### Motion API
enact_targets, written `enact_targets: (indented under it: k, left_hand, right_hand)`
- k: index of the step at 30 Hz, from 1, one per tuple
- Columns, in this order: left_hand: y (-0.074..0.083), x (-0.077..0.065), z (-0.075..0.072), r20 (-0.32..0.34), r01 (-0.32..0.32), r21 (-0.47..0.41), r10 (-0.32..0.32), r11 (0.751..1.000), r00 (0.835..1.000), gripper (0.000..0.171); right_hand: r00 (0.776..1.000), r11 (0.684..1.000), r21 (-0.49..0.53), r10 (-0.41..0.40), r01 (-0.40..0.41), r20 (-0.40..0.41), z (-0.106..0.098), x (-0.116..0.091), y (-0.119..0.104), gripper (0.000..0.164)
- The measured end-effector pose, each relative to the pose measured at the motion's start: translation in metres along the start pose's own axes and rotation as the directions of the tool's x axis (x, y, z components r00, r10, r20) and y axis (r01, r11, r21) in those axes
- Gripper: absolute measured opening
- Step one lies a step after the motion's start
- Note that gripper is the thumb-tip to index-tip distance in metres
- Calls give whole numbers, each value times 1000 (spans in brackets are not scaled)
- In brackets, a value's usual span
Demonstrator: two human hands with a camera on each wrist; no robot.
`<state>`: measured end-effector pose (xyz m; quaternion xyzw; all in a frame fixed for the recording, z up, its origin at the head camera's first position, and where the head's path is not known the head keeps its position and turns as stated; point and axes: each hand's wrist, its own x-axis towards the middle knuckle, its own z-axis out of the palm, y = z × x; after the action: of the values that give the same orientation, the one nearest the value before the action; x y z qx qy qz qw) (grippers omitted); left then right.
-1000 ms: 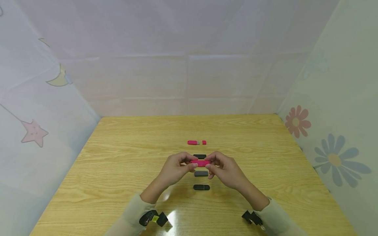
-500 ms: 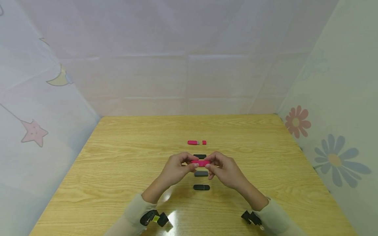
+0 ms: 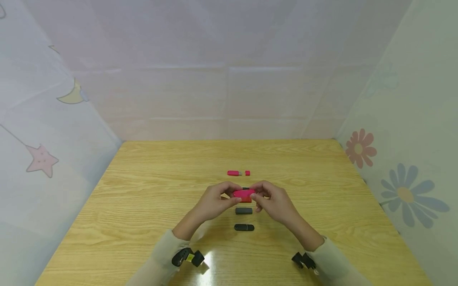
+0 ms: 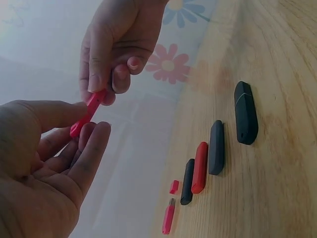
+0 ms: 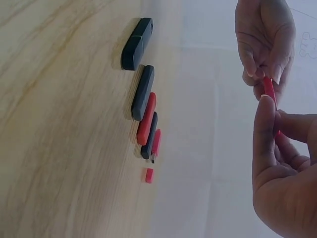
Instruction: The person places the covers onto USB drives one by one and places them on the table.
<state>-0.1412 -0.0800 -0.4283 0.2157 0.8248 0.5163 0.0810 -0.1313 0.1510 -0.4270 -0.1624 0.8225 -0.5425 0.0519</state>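
Above the table, both hands hold one pink USB stick point(image 3: 244, 194) by its two ends. My left hand point(image 3: 214, 201) pinches the left end between thumb and fingers. The other end is pinched by my right hand point(image 3: 274, 202); fingertips hide part of the stick point(image 4: 89, 114) in the left wrist view. Below it on the wood lies a red USB stick point(image 4: 199, 168), partly covered in the head view. Farther back, a pink USB stick point(image 3: 233, 173) shows its metal plug, with its small pink cap point(image 3: 247, 173) lying apart at its right.
The lying sticks form a column on the wooden table point(image 3: 143, 190). A black stick point(image 4: 187, 182) lies behind the red one; a grey stick point(image 3: 244, 211) and a larger black stick point(image 3: 244, 227) lie in front. Printed cloth walls point(image 3: 229, 95) enclose the back and sides.
The hands have lifted the pink stick slightly, showing more of its face. The red stick beneath it has come into view. The sticks on the table have not moved.
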Motion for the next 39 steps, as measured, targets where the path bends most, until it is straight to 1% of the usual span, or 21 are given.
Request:
enact_targets:
  k: [2, 5, 9, 13, 20, 22, 26, 30, 39]
  left_hand:
    - [-2, 2, -1, 1, -3, 21, 3, 1000, 1000, 29]
    - [-4, 6, -4, -20, -12, 57, 13, 998, 1000, 28]
    - [-7, 13, -6, -47, -23, 110, 29, 994, 998, 23]
    - [-11, 19, -7, -54, -29, 144, 37, 989, 998, 24]
    - [-15, 28, -8, -89, -12, 174, 28, 985, 996, 21]
    - [-16, 30, -8, -95, -13, 185, 31, 983, 995, 21]
    - [-19, 35, -8, -106, -34, 222, 59, 974, 993, 22]
    - [-23, 40, -9, -114, -35, 244, 64, 969, 991, 23]
    - [-34, 55, -10, -106, -5, 254, 33, 967, 994, 28]
  right_hand:
    - [1000, 1000, -20, 16, -16, -19, -1, 3, 1, 21]
    - [999, 998, -47, 26, -28, -42, -1, 7, 2, 23]
    - [999, 996, -83, 29, -32, -44, -2, 13, 2, 26]
    - [999, 995, -88, 39, -43, -38, -4, 19, 5, 26]
    - [998, 995, -80, 53, -54, -24, -5, 26, 10, 27]
    - [998, 994, -90, 54, -56, -22, -5, 27, 10, 27]
    - [998, 992, -110, 59, -61, -23, -5, 32, 12, 28]
    - [997, 991, -111, 70, -71, -14, -5, 39, 16, 30]
    - [996, 983, -162, 89, -90, -12, -5, 56, 25, 28]
